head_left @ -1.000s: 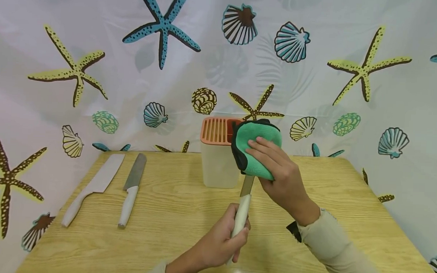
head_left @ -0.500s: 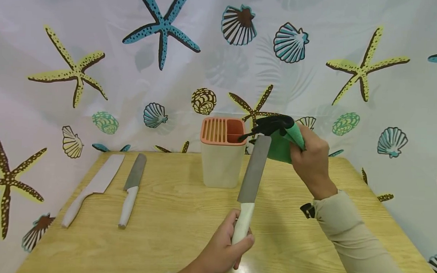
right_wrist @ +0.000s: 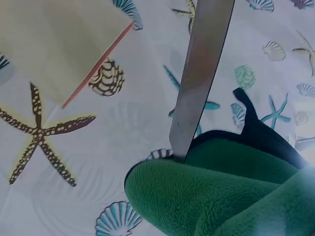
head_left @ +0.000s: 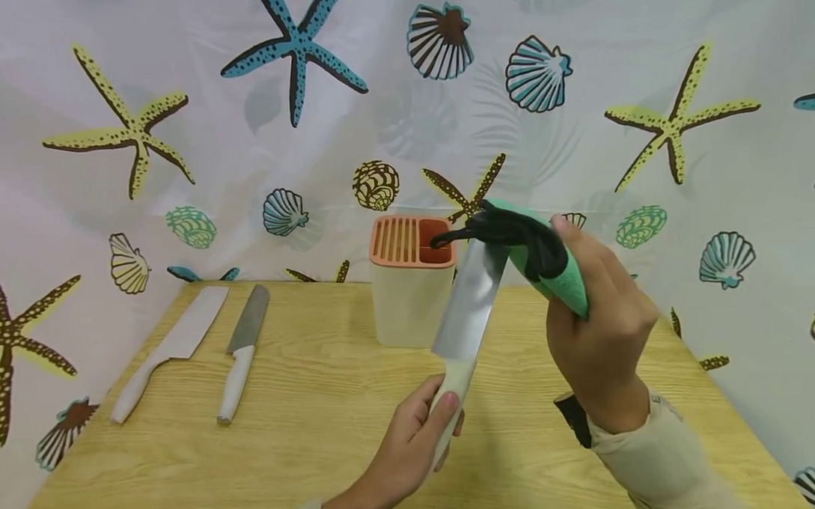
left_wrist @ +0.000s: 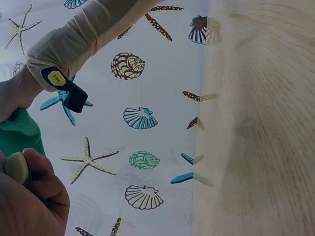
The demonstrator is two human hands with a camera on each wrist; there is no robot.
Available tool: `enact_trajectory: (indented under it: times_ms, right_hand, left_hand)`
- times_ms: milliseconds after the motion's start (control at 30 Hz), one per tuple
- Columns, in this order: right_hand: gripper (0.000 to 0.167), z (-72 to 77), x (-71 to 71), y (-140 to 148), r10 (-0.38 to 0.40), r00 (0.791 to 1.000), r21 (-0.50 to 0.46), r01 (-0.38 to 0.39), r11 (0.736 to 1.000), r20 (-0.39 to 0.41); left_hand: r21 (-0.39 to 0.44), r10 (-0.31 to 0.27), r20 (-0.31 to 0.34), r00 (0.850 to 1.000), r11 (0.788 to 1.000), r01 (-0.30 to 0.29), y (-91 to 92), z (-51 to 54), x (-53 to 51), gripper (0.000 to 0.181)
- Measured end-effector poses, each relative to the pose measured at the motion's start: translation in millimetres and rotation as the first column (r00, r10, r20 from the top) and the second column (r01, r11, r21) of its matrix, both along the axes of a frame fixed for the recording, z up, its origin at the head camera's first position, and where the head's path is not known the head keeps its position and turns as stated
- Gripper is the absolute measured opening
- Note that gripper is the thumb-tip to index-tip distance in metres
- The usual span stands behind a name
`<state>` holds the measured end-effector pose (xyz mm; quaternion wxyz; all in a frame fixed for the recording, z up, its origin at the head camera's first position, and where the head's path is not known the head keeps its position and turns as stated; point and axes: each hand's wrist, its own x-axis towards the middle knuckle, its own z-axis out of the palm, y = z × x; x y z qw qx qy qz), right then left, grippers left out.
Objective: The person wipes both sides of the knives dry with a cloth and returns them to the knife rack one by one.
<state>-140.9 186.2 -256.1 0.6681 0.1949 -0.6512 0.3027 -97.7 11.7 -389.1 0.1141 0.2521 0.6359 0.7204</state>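
Note:
My left hand [head_left: 408, 442] grips the pale handle of a knife [head_left: 469, 301], its broad blade pointing up and away over the table. In my right hand [head_left: 603, 332] is a folded green cloth [head_left: 571, 283] with a black edge, held beside the blade's tip. The cloth covers that tip in the head view. From the right wrist view, the blade [right_wrist: 204, 73] runs down to the green cloth [right_wrist: 206, 196], and the tip sits at its fold. Only the handle's end [left_wrist: 17, 168] shows in the left wrist view, wrapped by my left fingers.
A cleaver [head_left: 175, 344] and a second white-handled knife [head_left: 244, 354] lie on the left of the wooden table [head_left: 293, 430]. Behind my held knife stands a white knife block [head_left: 409, 307] with an orange slotted top. A shell-patterned curtain [head_left: 357, 140] surrounds the table's back and sides.
The cloth went from lying over the blade to the right, uncovering it, then came back against the tip. The held blade has turned and now catches the light.

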Motion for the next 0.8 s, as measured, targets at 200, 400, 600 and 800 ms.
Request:
enact_trajectory:
  times_ms: [200, 400, 600, 800]
  right_hand:
    - [0.018, -7.7, 13.1, -21, 0.056, 0.994, 0.112, -0.045, 0.993, -0.092]
    - [0.019, -10.9, 23.4, -33, 0.079, 0.981, 0.17, -0.049, 0.984, -0.177]
    - [0.019, -19.6, 30.3, -38, 0.091, 0.99, 0.289, -0.056, 0.956, -0.111]
    - [0.029, -46.6, 39.1, -44, 0.13, 0.979, 0.447, -0.189, 0.874, 0.16]
  left_hand:
    - [0.099, 0.049, -0.01, 0.999, 0.994, -0.048, 0.4, 4.4, -2.6, 0.036]
    - [0.139, 0.109, 0.034, 0.993, 0.984, -0.113, 0.2, 8.1, -5.8, 0.036]
    - [0.128, 0.186, 0.002, 0.983, 0.975, -0.184, 0.5, 8.3, -7.7, 0.032]
    - [0.122, 0.212, -0.121, 0.97, 0.973, -0.197, 3.0, 9.0, -8.2, 0.028]
